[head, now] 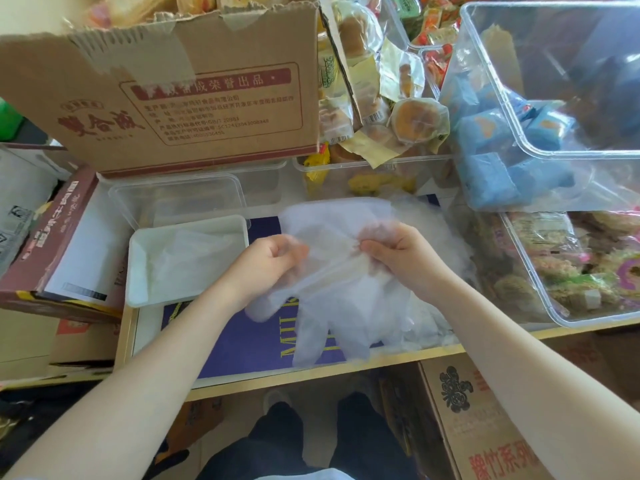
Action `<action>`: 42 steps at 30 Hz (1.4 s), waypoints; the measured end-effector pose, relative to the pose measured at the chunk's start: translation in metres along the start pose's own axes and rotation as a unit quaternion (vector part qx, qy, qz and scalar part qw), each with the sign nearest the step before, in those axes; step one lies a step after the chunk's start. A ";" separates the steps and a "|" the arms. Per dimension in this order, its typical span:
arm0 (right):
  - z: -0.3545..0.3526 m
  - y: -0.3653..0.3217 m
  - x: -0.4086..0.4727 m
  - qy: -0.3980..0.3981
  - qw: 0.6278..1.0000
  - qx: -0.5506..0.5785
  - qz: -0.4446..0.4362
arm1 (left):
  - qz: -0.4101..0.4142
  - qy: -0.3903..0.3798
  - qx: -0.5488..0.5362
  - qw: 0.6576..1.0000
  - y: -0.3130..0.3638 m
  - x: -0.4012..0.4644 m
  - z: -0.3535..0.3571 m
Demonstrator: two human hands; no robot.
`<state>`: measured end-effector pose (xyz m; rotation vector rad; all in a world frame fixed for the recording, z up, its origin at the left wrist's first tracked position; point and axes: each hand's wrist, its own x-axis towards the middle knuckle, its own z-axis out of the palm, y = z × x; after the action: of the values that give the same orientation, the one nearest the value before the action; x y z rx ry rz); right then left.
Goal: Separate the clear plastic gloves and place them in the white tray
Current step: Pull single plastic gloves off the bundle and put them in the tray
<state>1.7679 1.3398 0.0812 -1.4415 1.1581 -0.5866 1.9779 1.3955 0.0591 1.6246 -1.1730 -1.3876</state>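
Left hand [268, 259] and right hand [398, 252], both closed, pinch one clear plastic glove [332, 299] over the table, right of the white tray [138, 271], which apparently holds another glove [188, 261].

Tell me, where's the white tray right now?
In the head view the white tray sits on the table, left of the left hand and the gloves, just in front of a clear tub.
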 end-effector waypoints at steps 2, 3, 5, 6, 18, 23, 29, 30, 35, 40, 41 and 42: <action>0.001 0.005 0.002 0.004 1.000 -0.005 0.007 | 0.008 0.039 0.025 0.999 -0.001 0.005 0.007; 0.001 0.008 0.003 0.003 1.000 0.001 0.009 | 0.016 0.063 0.037 0.997 -0.003 0.009 0.009; 0.002 0.012 0.003 -0.017 0.999 0.040 0.020 | 0.028 0.101 0.025 0.994 -0.003 0.012 0.015; 0.001 0.014 0.002 -0.035 0.998 0.050 0.034 | 0.028 0.114 0.008 0.993 -0.003 0.012 0.016; -0.039 0.119 0.014 -0.028 0.870 -0.487 0.073 | -0.052 0.291 0.085 0.952 -0.012 0.026 0.013; -0.053 0.145 0.018 -0.070 0.825 -0.556 0.075 | -0.087 0.255 0.104 0.957 -0.019 0.023 0.019; -0.051 0.148 0.021 -0.011 0.811 -0.585 0.004 | -0.094 0.197 0.070 0.973 -0.020 0.020 0.014; -0.051 0.149 0.021 -0.005 0.823 -0.567 0.009 | -0.086 0.193 0.061 0.976 -0.020 0.020 0.012; -0.058 0.127 0.028 0.091 0.946 -0.302 0.079 | -0.004 0.141 0.013 0.990 -0.010 0.012 0.005; -0.058 0.069 0.022 0.137 0.988 -0.051 0.047 | 0.064 0.011 -0.005 0.998 0.005 -0.003 0.008; -0.056 0.057 0.019 0.118 0.993 -0.018 0.024 | 0.067 0.000 0.001 0.998 0.007 -0.003 0.009; -0.054 0.044 0.015 0.095 0.995 0.014 0.001 | 0.066 -0.010 0.001 0.998 0.010 -0.003 0.010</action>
<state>1.7133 1.3082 0.0491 -1.3824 1.2944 -0.7498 1.9664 1.3951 0.0676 1.5088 -1.2696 -1.3223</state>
